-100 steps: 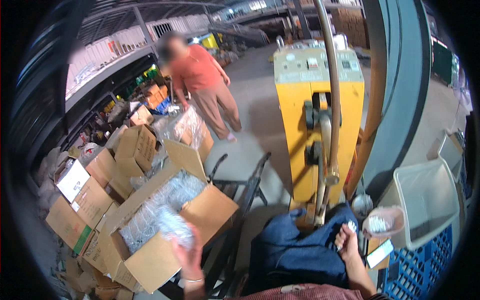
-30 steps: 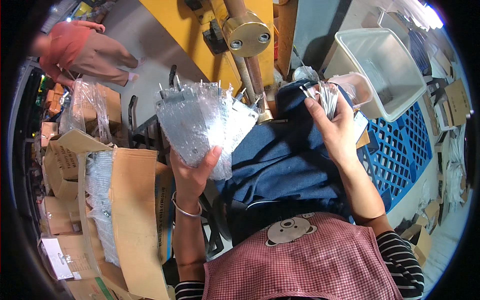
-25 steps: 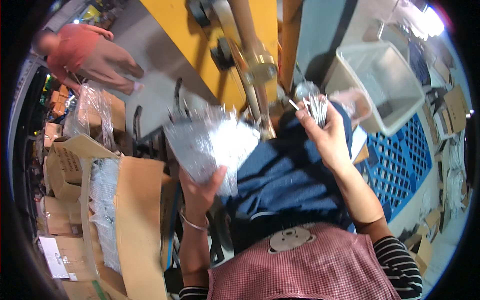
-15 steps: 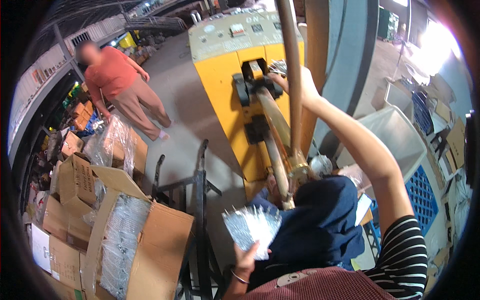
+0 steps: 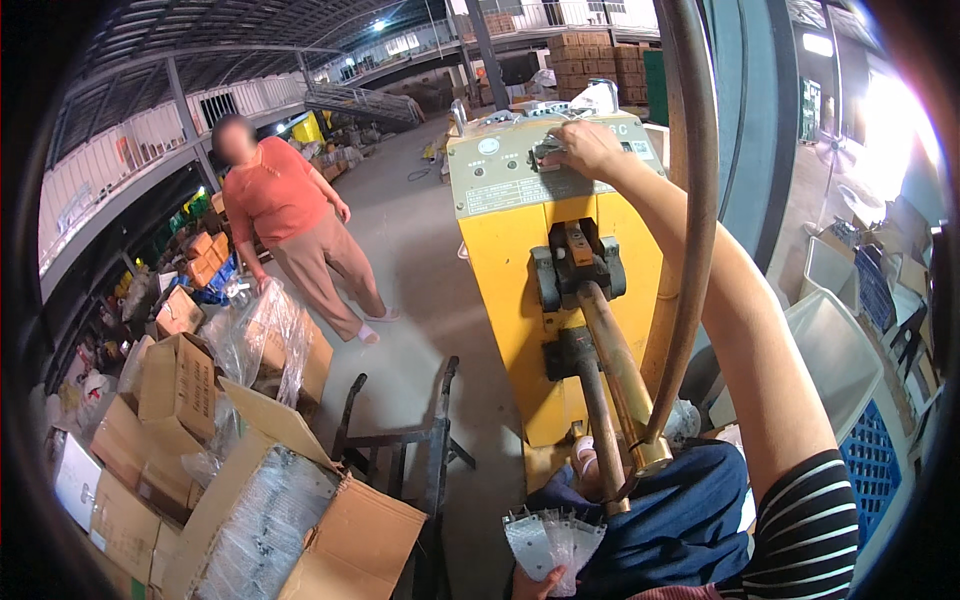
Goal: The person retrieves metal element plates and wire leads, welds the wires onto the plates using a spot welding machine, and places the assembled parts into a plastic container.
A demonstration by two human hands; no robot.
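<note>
My left hand (image 5: 537,582), low in the middle, is closed round a fanned bundle of flat silver plates (image 5: 533,540) with small prongs along the top edge. Clear wrap covers part of this bundle. My right hand (image 5: 588,148) reaches up to the sloped grey control panel (image 5: 490,190) of a yellow machine (image 5: 500,270). Its fingers are bent down over a small shiny piece at the panel, too hidden to name. Below that arm, brass-coloured rods (image 5: 618,370) run from the machine toward my knees.
An open carton (image 5: 365,540) with bubble-wrapped goods stands at the lower left beside a black metal hand-truck frame (image 5: 435,460). A person in a red top (image 5: 285,190) stands beyond stacked boxes. At right are a white bin (image 5: 835,345) and a blue plastic pallet (image 5: 868,465).
My right hand has risen from beside the machine's rod joint to its control panel. The view has tilted up, so the left hand with its plates sits lower in the picture.
</note>
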